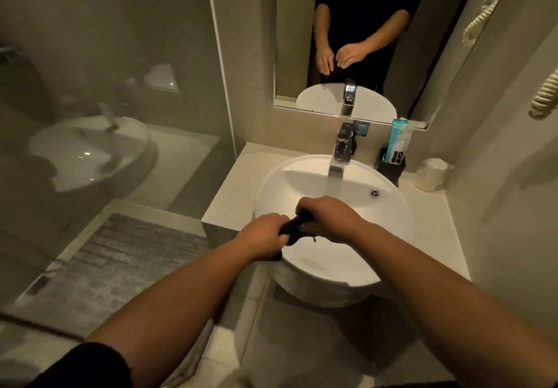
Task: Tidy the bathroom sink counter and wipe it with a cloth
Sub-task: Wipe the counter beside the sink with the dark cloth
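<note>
Over the white sink (pixel 389 206), the left hand (pixel 262 234) and right hand (pixel 327 218) are both clenched around 1 twisted dark cloth (pixel 294 224).

No legible text appears anywhere in this dim bathroom scene. A blue-and-white packet (pixel 399 138) standing in a black holder (pixel 391 167) at the back of the surface (pixel 229 188) carries a dark printed panel, but its marks are too small and blurred to read. A small blue tag (pixel 361 128) on the wall behind the tap (pixel 342 149) bears a pale mark that cannot be made out. The white cup (pixel 430 174) beside the holder shows faint print, likewise unreadable.
</note>
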The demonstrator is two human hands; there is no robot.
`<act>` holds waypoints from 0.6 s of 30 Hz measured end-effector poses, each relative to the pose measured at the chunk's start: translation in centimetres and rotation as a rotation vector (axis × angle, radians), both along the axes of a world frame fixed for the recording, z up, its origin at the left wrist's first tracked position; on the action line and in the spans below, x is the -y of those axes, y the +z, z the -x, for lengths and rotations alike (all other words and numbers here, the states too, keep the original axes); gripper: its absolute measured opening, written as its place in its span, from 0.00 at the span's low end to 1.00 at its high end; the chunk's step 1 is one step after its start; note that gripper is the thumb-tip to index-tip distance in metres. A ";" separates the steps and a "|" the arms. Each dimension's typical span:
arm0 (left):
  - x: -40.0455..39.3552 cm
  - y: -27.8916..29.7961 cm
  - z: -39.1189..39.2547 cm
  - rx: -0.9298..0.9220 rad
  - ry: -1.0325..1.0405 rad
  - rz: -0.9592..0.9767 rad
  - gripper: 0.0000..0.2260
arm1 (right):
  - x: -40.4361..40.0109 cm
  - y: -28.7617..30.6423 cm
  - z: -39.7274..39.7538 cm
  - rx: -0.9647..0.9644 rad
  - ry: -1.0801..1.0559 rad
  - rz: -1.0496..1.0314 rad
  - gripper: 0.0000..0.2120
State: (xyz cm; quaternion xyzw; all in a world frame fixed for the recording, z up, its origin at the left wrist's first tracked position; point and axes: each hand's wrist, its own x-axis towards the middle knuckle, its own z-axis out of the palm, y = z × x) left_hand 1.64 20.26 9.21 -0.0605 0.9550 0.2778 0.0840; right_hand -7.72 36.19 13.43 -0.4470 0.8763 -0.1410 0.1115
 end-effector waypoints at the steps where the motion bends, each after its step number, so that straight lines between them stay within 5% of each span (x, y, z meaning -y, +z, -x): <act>1: 1.2 0.1 0.4 0.005 0.051 -0.022 0.09 | 1.1 -0.2 1.0 -0.002 0.000 0.014 0.13; 6: 9.7 -0.7 3.2 0.026 0.270 -0.233 0.06 | 5.6 -3.5 7.8 -0.060 -0.176 0.056 0.25; 12: 19.5 -4.3 8.6 -0.006 0.511 -0.589 0.12 | 10.2 -9.7 15.7 -0.117 -0.345 -0.125 0.21; 18: 25.1 -6.6 15.9 -0.001 0.564 -0.560 0.05 | 13.1 -12.7 20.3 -0.175 -0.376 -0.251 0.25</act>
